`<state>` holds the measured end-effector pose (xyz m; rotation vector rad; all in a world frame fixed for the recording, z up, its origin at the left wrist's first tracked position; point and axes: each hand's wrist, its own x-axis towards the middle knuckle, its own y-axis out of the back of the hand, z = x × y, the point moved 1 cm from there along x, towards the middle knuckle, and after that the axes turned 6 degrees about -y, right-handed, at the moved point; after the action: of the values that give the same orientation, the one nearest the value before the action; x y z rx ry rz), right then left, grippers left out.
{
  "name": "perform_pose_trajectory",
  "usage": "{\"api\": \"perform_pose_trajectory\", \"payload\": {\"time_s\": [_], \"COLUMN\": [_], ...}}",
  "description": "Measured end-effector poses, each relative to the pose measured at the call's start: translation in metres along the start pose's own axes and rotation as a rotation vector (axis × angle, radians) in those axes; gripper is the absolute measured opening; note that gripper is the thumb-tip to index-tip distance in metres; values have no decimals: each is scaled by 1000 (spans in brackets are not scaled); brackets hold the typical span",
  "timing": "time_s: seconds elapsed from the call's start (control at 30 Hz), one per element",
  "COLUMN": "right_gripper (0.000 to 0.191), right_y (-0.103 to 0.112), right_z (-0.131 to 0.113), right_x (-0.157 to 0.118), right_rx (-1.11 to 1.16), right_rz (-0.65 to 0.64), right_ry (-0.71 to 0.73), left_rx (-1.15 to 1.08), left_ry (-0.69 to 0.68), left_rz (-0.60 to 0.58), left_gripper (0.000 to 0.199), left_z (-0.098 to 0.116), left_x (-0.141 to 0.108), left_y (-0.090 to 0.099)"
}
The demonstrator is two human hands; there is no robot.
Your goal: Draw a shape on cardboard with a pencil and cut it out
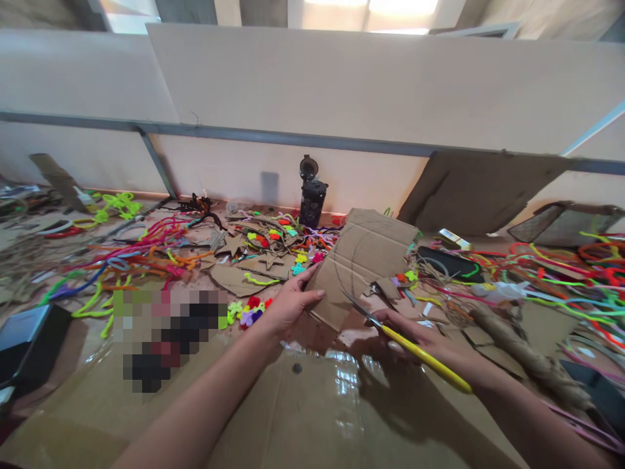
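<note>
My left hand (297,301) grips the lower left edge of a flat cardboard piece (374,244), its thumb lying on top. Curved lines are drawn on that piece. In my right hand (407,335) are scissors with yellow handles (424,357), their blades pointing up and left at the lower part of the cardboard. The blades look slightly apart, and the lower one is partly hidden. Under both forearms lies a large taped cardboard sheet (293,417). Small colourful flower shapes (249,311) lie just left of my left hand.
Pipe cleaners (161,251) and cardboard scraps are strewn across the table. A black bottle (312,200) with its lid up stands at the back. On the left is a black box (34,345); on the right, a rolled brown tube (530,358) and a dark board (481,192) against the partition.
</note>
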<state>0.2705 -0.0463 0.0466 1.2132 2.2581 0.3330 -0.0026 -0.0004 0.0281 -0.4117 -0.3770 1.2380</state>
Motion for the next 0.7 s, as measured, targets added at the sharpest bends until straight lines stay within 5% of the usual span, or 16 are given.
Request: {"api": "perform_pose_trajectory", "payload": {"time_s": [0.53, 0.7], "right_gripper": [71, 57], "right_y": [-9, -17], "right_z": [4, -1], "right_x": [9, 11], "right_rx": [145, 205], "right_rz": [26, 8], "right_ry": [-74, -50], "left_rx": [27, 63], "left_ry": [-14, -13], "left_rz": [-14, -8], "left_gripper": [68, 70], "left_z": [-1, -2], "left_x": [0, 2], "left_y": [1, 4]}}
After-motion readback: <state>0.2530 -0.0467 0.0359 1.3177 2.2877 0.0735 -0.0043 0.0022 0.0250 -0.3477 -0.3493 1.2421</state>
